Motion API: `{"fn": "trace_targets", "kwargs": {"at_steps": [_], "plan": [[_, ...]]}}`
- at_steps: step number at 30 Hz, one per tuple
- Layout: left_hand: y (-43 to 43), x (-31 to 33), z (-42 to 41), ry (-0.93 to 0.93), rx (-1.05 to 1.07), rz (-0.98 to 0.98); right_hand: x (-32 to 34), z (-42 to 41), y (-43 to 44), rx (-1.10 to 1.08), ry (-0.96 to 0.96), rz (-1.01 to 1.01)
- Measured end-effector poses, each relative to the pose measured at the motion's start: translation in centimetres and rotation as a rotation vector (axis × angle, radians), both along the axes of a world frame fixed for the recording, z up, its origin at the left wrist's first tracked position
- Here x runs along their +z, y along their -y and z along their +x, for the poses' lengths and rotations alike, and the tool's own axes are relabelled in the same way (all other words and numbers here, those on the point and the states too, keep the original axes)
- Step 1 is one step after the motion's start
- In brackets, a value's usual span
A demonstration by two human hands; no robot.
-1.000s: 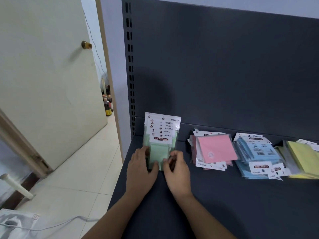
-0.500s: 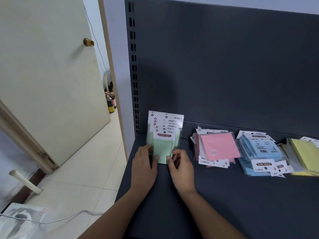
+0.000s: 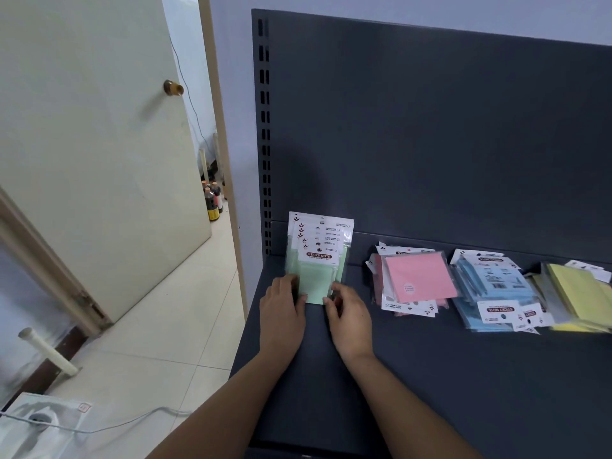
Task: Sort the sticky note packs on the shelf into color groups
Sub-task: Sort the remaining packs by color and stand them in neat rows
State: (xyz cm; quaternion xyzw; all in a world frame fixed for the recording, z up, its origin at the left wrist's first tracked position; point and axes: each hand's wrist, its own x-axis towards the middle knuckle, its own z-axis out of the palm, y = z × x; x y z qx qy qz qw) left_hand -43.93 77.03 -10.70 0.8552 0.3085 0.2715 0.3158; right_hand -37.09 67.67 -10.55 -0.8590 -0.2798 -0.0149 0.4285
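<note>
A: Step?
B: Squaring the green sticky note packs [image 3: 316, 276] at the shelf's [image 3: 430, 376] left end; left hand [image 3: 281, 311] presses flat on them, right hand [image 3: 351, 314] pinches their lower corner.
A: Next?
B: Likely a gentle release (pink packs [image 3: 415, 281], blue packs [image 3: 493, 286], yellow packs [image 3: 576, 293] look grouped).

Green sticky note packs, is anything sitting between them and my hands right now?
Nothing visible. The left hand and right hand both touch the green packs at the stack's near corners; the pink packs lie apart, to the right.
</note>
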Motion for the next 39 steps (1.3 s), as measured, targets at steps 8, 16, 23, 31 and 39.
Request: {"fn": "trace_targets", "kwargs": {"at_steps": [8,16,23,31,39], "plan": [[-0.1,-0.2,-0.2,0.100,0.008,-0.096,0.0,-0.1,0.1,-0.004,-0.043,-0.011],[-0.4,-0.3,-0.3,0.126,0.004,-0.119,0.0,-0.4,0.2,-0.030,-0.044,0.038],[-0.3,0.0,-0.4,0.166,0.015,-0.143,0.0,-0.3,0.3,-0.019,-0.032,0.059],[0.5,0.8,-1.0,0.302,0.145,-0.080,0.8,-1.1,1.5,0.044,-0.215,0.165],[7.2,3.7,0.3,0.387,0.011,-0.009,2.5,-1.4,10.9,0.445,-0.577,0.237]]}}
